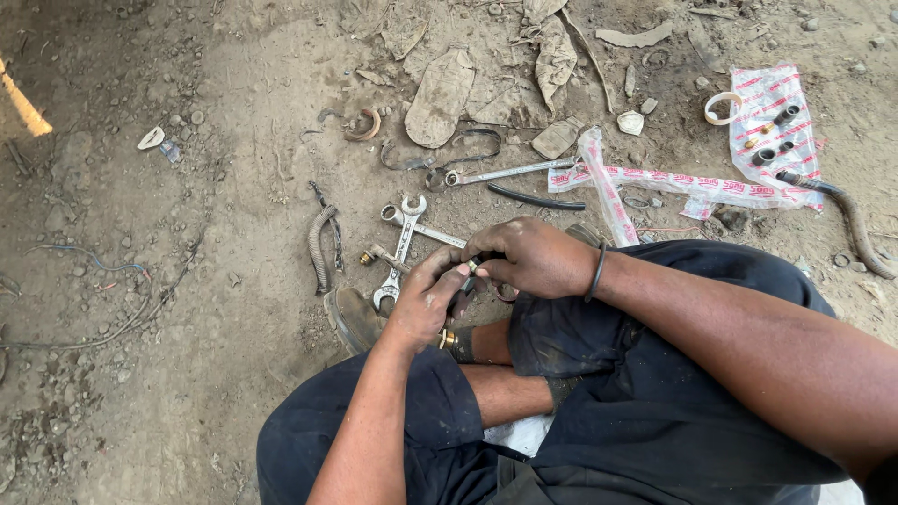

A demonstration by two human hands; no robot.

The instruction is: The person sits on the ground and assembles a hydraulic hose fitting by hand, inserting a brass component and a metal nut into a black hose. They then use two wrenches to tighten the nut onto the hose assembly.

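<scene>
Both the left hand (423, 304) and right hand (533, 257) pinch a small dark metal fitting (470, 268), fingers clenched around it. It looks stiff, light and likely greasy, best gripped at its ends. Steel spanners (404, 238) lie just beyond.

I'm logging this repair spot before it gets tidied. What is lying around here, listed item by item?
small metal fitting: one, dark with a pale tip, pinched between both hands
wrenches: about three, silver, crossed on the dirt just ahead of the hands
long wrench: one, silver, farther up on the dirt
black hose piece: one, below the long wrench
plastic bags: two or so, clear with red print, upper right; small dark fittings lie on one
ribbed hose: one, brown, far right
tape ring: one, pale, upper right
shoe: one, brown, by the left hand
left hand: gripping the fitting
right hand: black band at the wrist
</scene>
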